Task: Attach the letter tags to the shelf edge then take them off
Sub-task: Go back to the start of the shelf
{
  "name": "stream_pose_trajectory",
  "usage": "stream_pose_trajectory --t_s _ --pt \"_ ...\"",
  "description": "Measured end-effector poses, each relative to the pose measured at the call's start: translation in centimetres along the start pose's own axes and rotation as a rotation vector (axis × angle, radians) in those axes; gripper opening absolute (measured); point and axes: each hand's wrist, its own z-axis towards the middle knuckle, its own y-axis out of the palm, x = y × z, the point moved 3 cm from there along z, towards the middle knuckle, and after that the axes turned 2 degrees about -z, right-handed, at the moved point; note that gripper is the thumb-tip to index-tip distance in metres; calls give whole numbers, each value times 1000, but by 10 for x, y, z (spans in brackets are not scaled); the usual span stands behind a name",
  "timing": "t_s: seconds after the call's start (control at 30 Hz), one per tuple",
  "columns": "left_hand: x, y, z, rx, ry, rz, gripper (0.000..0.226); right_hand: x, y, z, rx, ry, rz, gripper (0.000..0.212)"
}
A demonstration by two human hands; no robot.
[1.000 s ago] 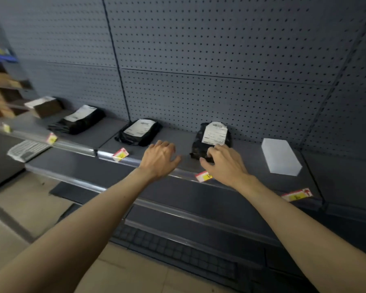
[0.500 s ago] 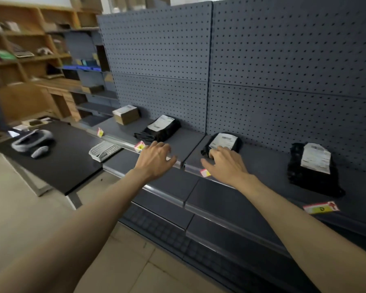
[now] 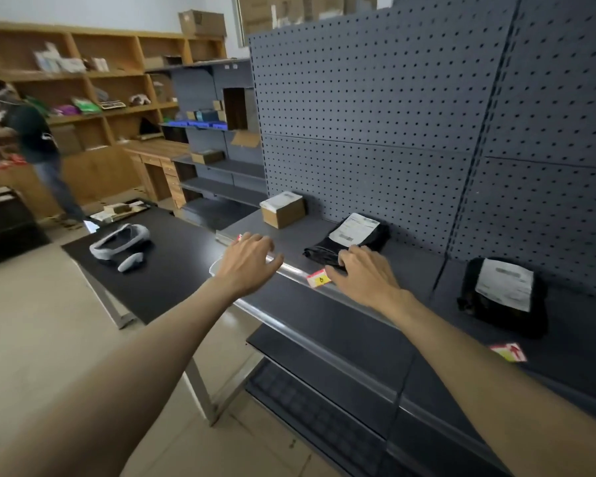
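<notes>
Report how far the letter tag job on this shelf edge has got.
Done: tags are clipped on the shelf edge: a yellow-and-red tag and another tag further right. In hand: the right hand reaches beside the first tag, the left hand hovers open over the edge; neither has a grip on anything. Left: these visible tags are yet to come off.

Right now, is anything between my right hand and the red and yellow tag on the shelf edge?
Nothing visible. The right hand sits directly beside the red and yellow tag on the metal shelf edge; the black plastic parcel lies behind, out of the way.
</notes>
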Motion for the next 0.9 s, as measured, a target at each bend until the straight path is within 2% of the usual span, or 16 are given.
stream_pose_trajectory --t_s 0.47,0.67,0.9 --pt "-219 52 92 -79 -15 14 24 -117 126 180 -67 -41 -19 38" --pt "-287 100 141 -149 112 -79 23 -149 173 232 -112 63 -51 37" --pt "-316 165 182 -268 338 -84 27 -165 220 270 -189 262 -116 29"
